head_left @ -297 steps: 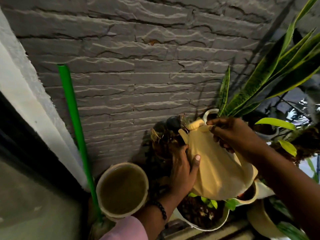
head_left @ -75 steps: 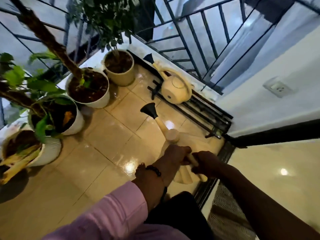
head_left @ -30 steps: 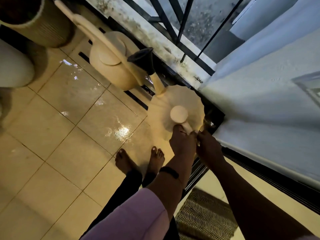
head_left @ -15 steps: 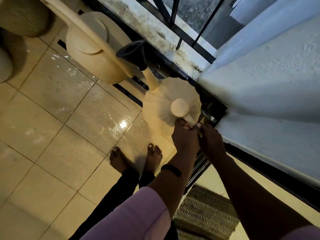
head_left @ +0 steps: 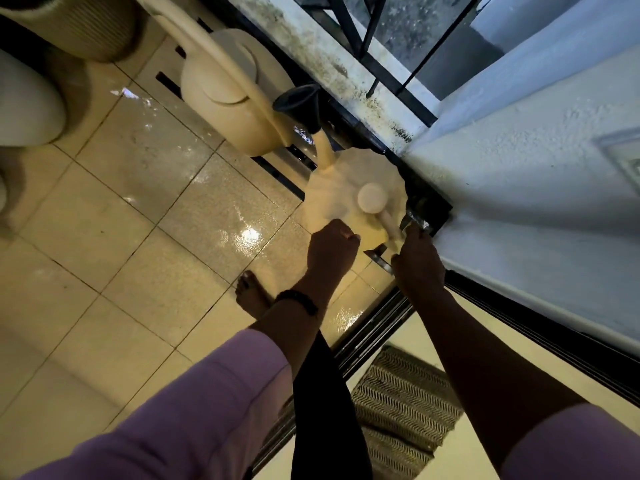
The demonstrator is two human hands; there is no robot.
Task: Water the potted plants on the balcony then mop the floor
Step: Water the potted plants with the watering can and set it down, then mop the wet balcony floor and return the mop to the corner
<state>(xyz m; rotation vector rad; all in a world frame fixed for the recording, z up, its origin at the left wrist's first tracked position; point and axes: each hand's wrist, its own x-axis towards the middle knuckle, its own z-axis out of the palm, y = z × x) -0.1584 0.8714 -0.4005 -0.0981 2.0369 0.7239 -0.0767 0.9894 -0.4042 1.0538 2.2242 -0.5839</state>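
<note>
Left of the grip lay open wet tiled floor [head_left: 145,209]. The left hand [head_left: 330,251] was curled, holding nothing. The right hand [head_left: 417,261] gripped the cream watering can [head_left: 341,199] by its handle, wedged against the wall [head_left: 519,174]; its spout [head_left: 299,105] pointed away toward the railing [head_left: 363,32].

Both arms wear pale lilac sleeves, pushed up so the forearms are bare. The left sleeve [head_left: 194,407] ends in a soft, loose cuff below the elbow; the right sleeve [head_left: 568,445] shows only at the lower right corner. A dark beaded bracelet [head_left: 298,301] circles the left wrist. The left hand [head_left: 332,249] and right hand [head_left: 417,261] wear no gloves or rings that can be made out. Black trousers [head_left: 327,407] cover one leg, and the foot [head_left: 251,292] is bare.
</note>
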